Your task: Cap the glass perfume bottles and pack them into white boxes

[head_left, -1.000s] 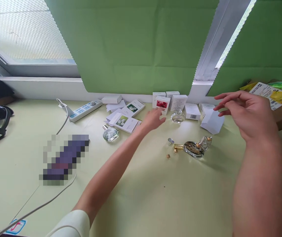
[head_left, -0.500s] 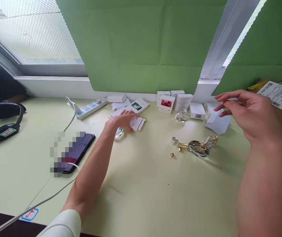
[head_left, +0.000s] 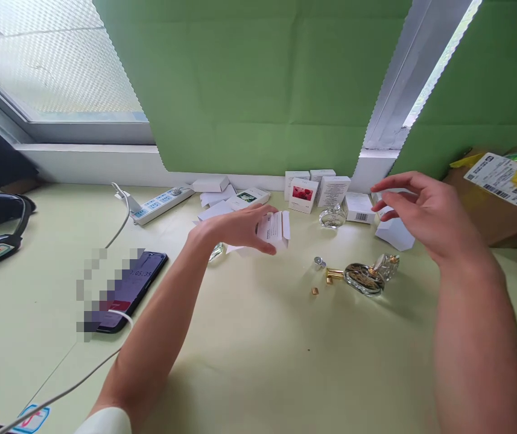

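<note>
My left hand (head_left: 235,229) grips a small white carton (head_left: 275,229) with an open end flap and holds it just above the table. A clear glass bottle (head_left: 215,251) lies half hidden behind my left wrist. My right hand (head_left: 425,214) hovers open in the air, fingers spread and slightly curled, holding nothing, above a folded white paper (head_left: 394,232). Below it lies a tipped glass bottle with gold trim (head_left: 367,277), with small gold and silver caps (head_left: 319,263) beside it.
Several white perfume boxes (head_left: 317,191) and another glass bottle (head_left: 332,217) stand along the green backdrop. A power strip (head_left: 156,204) and cable sit at the back left, a phone (head_left: 125,289) on charge at left, a cardboard parcel (head_left: 497,193) at right.
My left hand went from the red-picture box to the flat carton at left, took it, and lifted it toward the middle. My right hand drifted slightly left, still open.
</note>
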A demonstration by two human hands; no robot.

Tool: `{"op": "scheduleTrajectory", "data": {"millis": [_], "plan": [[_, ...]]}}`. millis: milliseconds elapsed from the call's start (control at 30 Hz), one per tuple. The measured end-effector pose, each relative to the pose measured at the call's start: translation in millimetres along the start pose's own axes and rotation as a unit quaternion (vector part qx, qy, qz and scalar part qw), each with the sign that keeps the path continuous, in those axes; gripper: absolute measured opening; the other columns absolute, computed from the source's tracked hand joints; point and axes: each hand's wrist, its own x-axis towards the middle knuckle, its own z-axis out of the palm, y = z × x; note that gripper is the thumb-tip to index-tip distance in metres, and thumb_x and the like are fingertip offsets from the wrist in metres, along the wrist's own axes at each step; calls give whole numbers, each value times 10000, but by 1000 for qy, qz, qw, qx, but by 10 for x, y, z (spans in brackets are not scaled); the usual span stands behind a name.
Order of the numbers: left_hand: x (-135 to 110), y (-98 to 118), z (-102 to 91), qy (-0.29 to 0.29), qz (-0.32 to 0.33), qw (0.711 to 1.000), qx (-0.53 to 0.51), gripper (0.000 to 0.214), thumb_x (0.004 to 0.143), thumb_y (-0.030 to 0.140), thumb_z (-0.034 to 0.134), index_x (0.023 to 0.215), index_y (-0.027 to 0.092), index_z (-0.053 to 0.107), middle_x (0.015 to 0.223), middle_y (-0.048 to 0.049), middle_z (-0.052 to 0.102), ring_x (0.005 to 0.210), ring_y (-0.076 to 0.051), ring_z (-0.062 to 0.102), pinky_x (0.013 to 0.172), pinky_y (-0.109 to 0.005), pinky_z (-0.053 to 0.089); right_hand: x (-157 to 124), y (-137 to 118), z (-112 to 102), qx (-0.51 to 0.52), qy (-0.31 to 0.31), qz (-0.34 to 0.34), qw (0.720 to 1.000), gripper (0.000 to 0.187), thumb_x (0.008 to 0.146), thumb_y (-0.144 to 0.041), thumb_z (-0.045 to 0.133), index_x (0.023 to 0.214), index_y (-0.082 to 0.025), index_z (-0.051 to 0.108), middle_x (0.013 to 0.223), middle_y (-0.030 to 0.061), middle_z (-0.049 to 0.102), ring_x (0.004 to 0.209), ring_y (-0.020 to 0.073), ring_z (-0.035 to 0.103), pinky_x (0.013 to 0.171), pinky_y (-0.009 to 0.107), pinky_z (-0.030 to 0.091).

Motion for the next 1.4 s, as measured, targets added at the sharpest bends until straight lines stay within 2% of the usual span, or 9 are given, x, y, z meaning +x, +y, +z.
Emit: {"op": "scheduleTrajectory", "data": {"millis": [100,200,367,533,700,933,1167,1267,1400], "plan": [[-26,124,-1,-17,14,1000,6,957,656,758,612,1467,365,289,1481,-50,422,1191,-294,525,820,-332,454,-15,-68,109,11,-38,0,999,176,882,-360,580,1007,-267,660,1059,36,677,831,187,669,662,330,554],[-40,225,14,-22,36,999,10,917,667,719,628,1448,351,318,1404,-49,489,1155,-287,536,777,-318,446,-43,-127,256,25,-114,24,993,250,889,-451,576,1052,-271,630,1092,45,662,809,182,663,659,333,547],[-79,341,45,-4,72,997,15,888,672,695,637,1422,324,340,1309,-49,529,1144,-276,523,769,-305,428,-152,-261,515,-1,-287,79,955,421,868,-582,556,1163,-284,584,1082,55,671,771,178,649,670,339,527],[-118,385,50,6,104,994,8,842,692,661,646,1402,333,336,1285,-41,525,1145,-259,521,795,-302,422,-211,-321,604,-8,-361,108,926,474,869,-616,530,1224,-304,565,981,39,691,829,191,638,741,338,506],[-120,371,50,30,121,992,14,796,703,639,652,1372,327,353,1241,-42,521,1155,-256,504,825,-310,425,-195,-299,576,25,-378,117,918,442,883,-580,537,1243,-323,546,1014,17,697,896,194,644,800,338,504],[-130,372,45,55,146,988,15,805,703,625,668,1365,299,347,1192,-45,507,1131,-246,505,858,-315,425,-211,-333,597,77,-376,112,917,365,887,-503,576,1193,-306,551,983,10,690,876,180,645,768,314,525],[-188,431,4,91,173,981,2,755,726,579,684,1347,298,360,1324,-50,462,1175,-254,491,939,-321,401,-205,-284,578,178,-397,116,893,411,900,-460,587,1259,-286,489,1054,32,644,845,175,654,761,342,557],[-189,435,6,101,173,980,-4,760,725,565,692,1352,305,350,1340,-50,453,1148,-247,511,864,-301,428,-202,-269,587,202,-391,118,890,424,895,-462,597,1262,-289,473,1048,31,636,852,179,651,764,360,563],[-190,449,7,98,165,981,-32,804,710,570,711,1370,329,322,1346,-49,451,1001,-209,572,660,-255,429,-197,-280,599,232,-383,113,887,446,880,-497,609,1243,-275,476,996,28,637,837,178,647,748,359,562]]}}
